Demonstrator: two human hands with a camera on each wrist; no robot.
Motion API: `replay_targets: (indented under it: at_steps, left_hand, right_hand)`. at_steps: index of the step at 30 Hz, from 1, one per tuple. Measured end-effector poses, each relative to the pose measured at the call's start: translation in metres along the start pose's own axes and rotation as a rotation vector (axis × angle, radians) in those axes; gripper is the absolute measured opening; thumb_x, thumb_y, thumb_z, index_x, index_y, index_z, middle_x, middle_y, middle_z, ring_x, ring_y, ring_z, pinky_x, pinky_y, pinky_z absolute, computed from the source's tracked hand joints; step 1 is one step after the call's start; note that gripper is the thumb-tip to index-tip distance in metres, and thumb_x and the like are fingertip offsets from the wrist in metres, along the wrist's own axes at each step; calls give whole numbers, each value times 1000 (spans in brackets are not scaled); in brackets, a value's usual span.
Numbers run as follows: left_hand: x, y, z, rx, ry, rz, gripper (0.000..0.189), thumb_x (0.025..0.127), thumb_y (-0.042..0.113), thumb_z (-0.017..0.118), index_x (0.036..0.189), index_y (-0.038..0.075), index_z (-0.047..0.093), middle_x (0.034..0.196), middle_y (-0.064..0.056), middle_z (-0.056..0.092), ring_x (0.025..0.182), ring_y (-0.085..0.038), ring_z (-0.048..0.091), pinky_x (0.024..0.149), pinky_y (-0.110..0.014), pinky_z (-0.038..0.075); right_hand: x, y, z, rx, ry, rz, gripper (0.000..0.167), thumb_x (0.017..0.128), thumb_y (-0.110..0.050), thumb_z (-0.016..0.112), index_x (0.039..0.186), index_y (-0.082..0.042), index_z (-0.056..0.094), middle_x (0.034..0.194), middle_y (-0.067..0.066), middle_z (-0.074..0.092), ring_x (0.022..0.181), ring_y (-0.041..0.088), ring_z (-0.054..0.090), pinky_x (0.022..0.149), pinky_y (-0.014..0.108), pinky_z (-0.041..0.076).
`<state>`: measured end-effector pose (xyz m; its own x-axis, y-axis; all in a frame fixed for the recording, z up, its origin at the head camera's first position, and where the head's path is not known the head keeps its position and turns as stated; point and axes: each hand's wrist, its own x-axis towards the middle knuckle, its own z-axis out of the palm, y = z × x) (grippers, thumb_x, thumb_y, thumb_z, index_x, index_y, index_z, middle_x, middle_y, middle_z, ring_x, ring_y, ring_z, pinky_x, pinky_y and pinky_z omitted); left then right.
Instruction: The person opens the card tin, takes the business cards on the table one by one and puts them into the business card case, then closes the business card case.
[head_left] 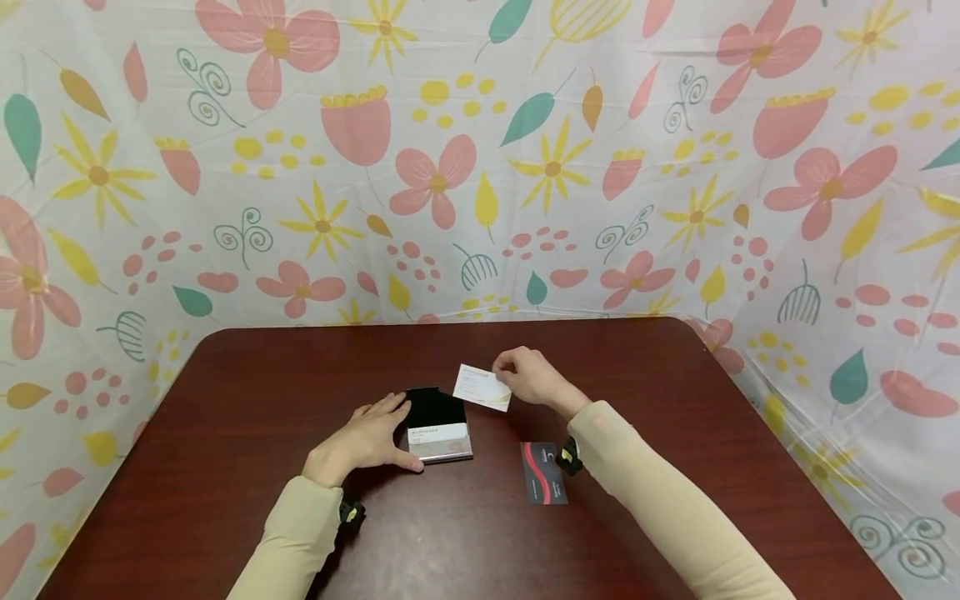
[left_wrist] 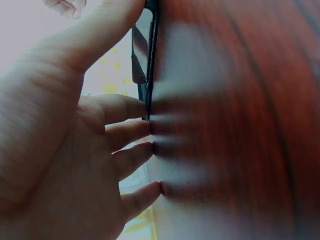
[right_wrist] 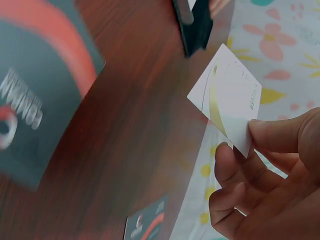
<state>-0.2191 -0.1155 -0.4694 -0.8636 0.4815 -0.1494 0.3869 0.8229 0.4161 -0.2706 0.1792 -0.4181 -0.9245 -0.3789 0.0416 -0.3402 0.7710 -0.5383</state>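
Note:
An opened business card case (head_left: 437,412) lies on the table, its black lid folded back and a white card (head_left: 437,432) in its tray. The left hand (head_left: 367,433) spreads along the case's left side, fingers extended. In the left wrist view, the thumb lies along the case (left_wrist: 143,45), and the left fingertips (left_wrist: 155,187) touch the table. Between thumb and fingers, the right hand (head_left: 534,379) pinches a white business card (head_left: 478,387), raised right of the case. The right wrist view shows this white card (right_wrist: 227,97) tilted, with a gold curve on it.
A dark business card (head_left: 543,473) with a red wave lies on the brown table (head_left: 450,533) beside the right wrist. In the right wrist view, a similar dark card (right_wrist: 40,75) looms large, and part of one (right_wrist: 147,220) shows below. Flowered cloth (head_left: 480,167) hangs behind the table.

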Motion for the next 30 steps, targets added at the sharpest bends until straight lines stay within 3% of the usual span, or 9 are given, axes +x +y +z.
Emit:
replay_targets:
  at_steps: [5, 14, 30]
  left_hand:
    - [0, 0, 0, -1, -3, -1, 110, 69, 61, 80, 150, 0, 36, 158, -17, 25, 146, -34, 17, 112, -55, 18]
    - [1, 2, -2, -10, -6, -7, 110, 69, 60, 81, 149, -1, 37, 157, -18, 25, 146, -34, 18, 112, -55, 18]
    - [1, 0, -1, -10, 13, 2, 111, 68, 58, 82, 149, -1, 36, 156, -18, 27, 146, -34, 18, 112, -53, 18]
  right_hand:
    - [5, -12, 10, 43, -22, -40, 13, 96, -10, 59, 89, -11, 70, 70, -4, 57, 58, 12, 45, 59, 28, 39]
    - [9, -25, 26, 98, -48, -66, 13, 96, -7, 59, 91, -10, 71, 76, -3, 62, 59, 12, 47, 60, 28, 41]
    - [17, -36, 43, 108, -144, -86, 14, 98, -10, 60, 93, -15, 72, 80, -6, 65, 65, 10, 51, 64, 28, 44]
